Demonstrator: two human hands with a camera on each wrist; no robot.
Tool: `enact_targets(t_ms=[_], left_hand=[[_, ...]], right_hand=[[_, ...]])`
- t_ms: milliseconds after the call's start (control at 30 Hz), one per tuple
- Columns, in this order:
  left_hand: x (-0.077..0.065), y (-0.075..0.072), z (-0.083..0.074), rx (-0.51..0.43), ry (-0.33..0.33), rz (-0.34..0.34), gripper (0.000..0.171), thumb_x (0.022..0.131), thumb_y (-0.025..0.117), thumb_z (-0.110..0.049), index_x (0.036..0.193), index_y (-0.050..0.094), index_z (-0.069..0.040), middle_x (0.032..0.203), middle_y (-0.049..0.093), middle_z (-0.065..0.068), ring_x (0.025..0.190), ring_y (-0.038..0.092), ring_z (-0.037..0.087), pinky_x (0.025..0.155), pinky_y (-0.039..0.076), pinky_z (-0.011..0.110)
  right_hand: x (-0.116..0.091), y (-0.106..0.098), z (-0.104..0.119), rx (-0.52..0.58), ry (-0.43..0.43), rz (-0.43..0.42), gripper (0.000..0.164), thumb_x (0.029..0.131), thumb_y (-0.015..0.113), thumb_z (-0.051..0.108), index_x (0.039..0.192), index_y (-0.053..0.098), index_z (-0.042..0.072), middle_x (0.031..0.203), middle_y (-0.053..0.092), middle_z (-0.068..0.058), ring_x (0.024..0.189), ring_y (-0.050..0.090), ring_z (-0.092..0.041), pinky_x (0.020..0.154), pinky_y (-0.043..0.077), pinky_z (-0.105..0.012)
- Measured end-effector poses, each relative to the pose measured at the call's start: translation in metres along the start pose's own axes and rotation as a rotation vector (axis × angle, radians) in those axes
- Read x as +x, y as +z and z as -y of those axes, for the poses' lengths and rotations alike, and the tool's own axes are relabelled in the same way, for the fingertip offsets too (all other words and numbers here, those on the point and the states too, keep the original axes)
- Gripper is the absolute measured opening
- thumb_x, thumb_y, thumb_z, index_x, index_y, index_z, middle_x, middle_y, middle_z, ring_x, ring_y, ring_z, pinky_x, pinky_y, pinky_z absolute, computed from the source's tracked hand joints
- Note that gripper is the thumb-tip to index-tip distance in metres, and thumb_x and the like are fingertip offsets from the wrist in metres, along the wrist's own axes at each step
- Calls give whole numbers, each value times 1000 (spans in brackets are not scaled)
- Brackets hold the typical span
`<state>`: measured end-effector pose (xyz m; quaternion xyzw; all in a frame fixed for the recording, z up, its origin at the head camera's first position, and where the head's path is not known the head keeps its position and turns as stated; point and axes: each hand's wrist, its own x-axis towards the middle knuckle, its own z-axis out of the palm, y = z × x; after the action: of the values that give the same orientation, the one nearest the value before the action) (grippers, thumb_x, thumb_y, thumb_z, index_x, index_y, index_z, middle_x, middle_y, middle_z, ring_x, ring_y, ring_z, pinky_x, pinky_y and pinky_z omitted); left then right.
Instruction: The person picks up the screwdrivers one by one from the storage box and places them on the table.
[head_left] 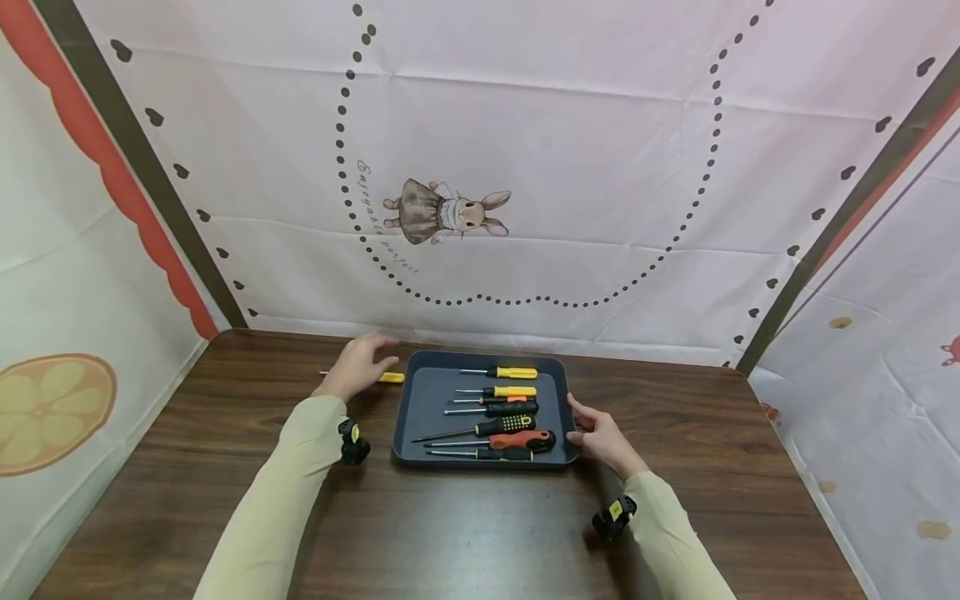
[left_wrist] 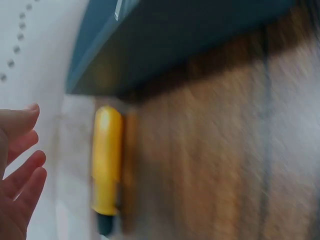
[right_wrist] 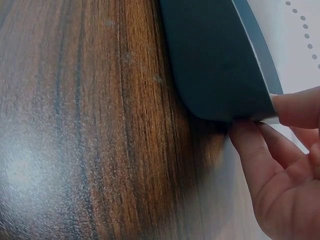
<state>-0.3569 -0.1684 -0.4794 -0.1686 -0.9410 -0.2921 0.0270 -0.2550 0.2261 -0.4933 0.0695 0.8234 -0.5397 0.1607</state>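
A dark blue-grey tray holds several screwdrivers laid sideways, their handles to the right. My right hand grips the tray's right end, with fingertips at the rim and against the outer wall in the right wrist view. Left of the tray, a yellow-handled screwdriver lies on the table. My left hand is over that screwdriver with its fingers apart and loosely bent, holding nothing. In the head view the hand hides the middle of the screwdriver.
Inside the tray are yellow-handled screwdrivers, a red-and-black one and black-handled ones. The brown wooden table extends in front. A white printed curtain hangs along the back edge.
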Motion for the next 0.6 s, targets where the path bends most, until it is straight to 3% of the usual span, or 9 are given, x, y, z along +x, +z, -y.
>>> enact_targets(t_ms=[133, 433, 600], left_hand=[[1, -3, -14, -11, 42, 12, 32, 87, 60, -11, 117, 58, 1, 118, 55, 19, 112, 48, 35, 95, 37, 49], [-3, -4, -12, 8, 53, 22, 30, 87, 60, -12, 114, 59, -1, 117, 56, 16, 112, 50, 32, 95, 39, 47], [2, -4, -28, 15, 107, 12, 34, 86, 62, -15, 116, 58, 1, 117, 56, 17, 110, 50, 32, 93, 39, 47]], right_hand=[[0, 0, -1, 7, -1, -3, 64, 85, 54, -6, 141, 32, 14, 128, 45, -29, 106, 53, -30, 75, 52, -40], [0, 2, -3, 12, 2, 6, 64, 86, 53, -6, 142, 31, 15, 131, 42, -29, 111, 50, -33, 78, 51, -42], [0, 2, -4, 26, -22, -2, 65, 85, 54, -7, 142, 30, 14, 127, 46, -29, 103, 55, -29, 74, 52, -40]])
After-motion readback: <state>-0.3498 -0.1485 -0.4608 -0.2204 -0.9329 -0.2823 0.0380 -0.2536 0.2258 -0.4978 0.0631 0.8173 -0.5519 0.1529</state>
